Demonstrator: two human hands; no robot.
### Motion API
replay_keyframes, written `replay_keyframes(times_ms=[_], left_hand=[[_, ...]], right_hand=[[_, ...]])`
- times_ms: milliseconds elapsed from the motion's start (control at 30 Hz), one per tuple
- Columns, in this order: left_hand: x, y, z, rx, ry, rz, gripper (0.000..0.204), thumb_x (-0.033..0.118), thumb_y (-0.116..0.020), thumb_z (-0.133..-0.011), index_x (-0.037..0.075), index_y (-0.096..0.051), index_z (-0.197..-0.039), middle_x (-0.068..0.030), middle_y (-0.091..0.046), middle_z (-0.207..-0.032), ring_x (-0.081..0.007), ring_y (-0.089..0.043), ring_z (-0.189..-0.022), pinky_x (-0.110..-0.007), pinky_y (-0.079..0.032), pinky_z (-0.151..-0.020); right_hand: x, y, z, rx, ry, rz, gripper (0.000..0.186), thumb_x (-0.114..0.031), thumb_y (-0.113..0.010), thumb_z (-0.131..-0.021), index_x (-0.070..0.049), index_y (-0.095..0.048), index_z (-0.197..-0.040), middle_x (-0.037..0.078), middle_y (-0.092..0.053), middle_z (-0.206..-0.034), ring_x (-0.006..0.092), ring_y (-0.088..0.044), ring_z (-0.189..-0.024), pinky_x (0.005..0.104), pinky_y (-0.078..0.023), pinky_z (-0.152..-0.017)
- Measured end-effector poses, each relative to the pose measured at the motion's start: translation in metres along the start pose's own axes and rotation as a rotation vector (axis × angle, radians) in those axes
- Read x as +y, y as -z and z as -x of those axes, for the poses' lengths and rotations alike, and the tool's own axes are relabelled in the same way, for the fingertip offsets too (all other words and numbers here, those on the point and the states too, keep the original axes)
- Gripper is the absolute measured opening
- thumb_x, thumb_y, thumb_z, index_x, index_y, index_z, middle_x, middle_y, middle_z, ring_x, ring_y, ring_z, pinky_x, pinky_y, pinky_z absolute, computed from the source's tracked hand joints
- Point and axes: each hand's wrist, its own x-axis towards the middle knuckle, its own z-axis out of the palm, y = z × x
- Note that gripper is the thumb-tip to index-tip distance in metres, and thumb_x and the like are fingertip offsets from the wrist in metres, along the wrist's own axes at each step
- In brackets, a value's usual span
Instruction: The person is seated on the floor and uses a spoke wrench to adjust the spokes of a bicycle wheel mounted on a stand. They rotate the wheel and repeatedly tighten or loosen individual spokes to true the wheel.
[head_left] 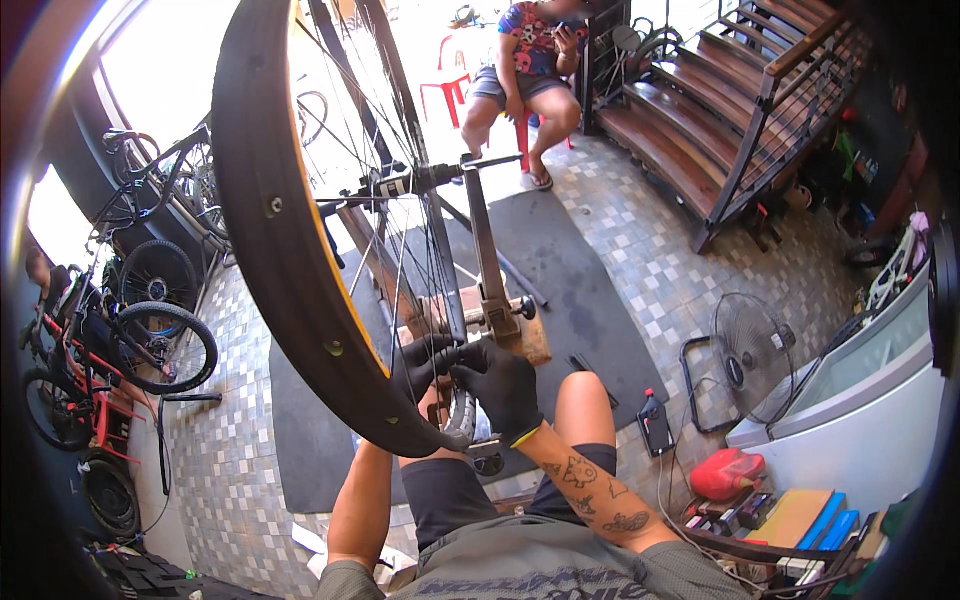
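A spoked bicycle wheel is mounted upright in a metal truing stand (484, 235), its hub (396, 187) level with the stand's top. Its wide black rim (262, 150) has a yellow edge and curves down in front of me. My left hand (424, 360), in a black glove, reaches in behind the rim, which partly hides it. Its fingers are closed near the lower spokes. Close beside it, my right hand (503, 390), also gloved, has its fingers bent inward and pressed together at the same spot. What either hand pinches is too small to make out.
A black mat (590, 290) lies under the stand. Ahead, a seated person (530, 70) is near wooden stairs (690, 110). Several bicycles (160, 330) stand at left. To the right are a floor fan (750, 355), a white glass-topped cabinet (850, 370) and a red container (727, 474).
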Motion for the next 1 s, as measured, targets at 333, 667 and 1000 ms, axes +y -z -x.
replay_keyframes(times_ms=[333, 667, 1000], left_hand=[[-0.013, 0.015, -0.013, -0.165, 0.003, 0.052, 0.025, 0.019, -0.073, -0.101, -0.003, -0.069, -0.112, -0.0032, -0.070, -0.099, -0.0109, -0.061, -0.093, -0.032, -0.051, -0.086], [0.028, -0.030, 0.006, 0.317, 0.015, -0.419, 0.045, 0.035, -0.084, -0.088, 0.000, -0.060, -0.071, -0.0118, -0.047, -0.060, -0.0178, -0.045, -0.059, -0.039, -0.039, -0.057], [0.001, -0.002, -0.017, 0.061, -0.071, -0.036, 0.066, 0.024, -0.077, -0.098, -0.002, -0.047, -0.151, -0.0151, -0.063, -0.137, -0.0242, -0.063, -0.122, -0.037, -0.050, -0.106]], right_hand=[[0.006, -0.003, 0.001, 0.034, -0.003, -0.052, 0.034, -0.018, -0.082, -0.088, -0.004, -0.071, -0.117, 0.015, -0.080, -0.096, 0.0255, -0.080, -0.089, 0.0368, -0.059, -0.076], [0.023, 0.008, -0.018, -0.283, -0.031, -0.437, 0.021, -0.004, -0.070, -0.097, 0.000, -0.068, -0.117, 0.007, -0.077, -0.102, 0.0121, -0.072, -0.092, 0.0304, -0.058, -0.081], [0.050, 0.000, -0.042, -0.295, -0.123, -0.583, 0.019, -0.008, -0.074, -0.097, 0.001, -0.071, -0.114, 0.004, -0.074, -0.100, 0.0097, -0.069, -0.092, 0.0284, -0.056, -0.085]])
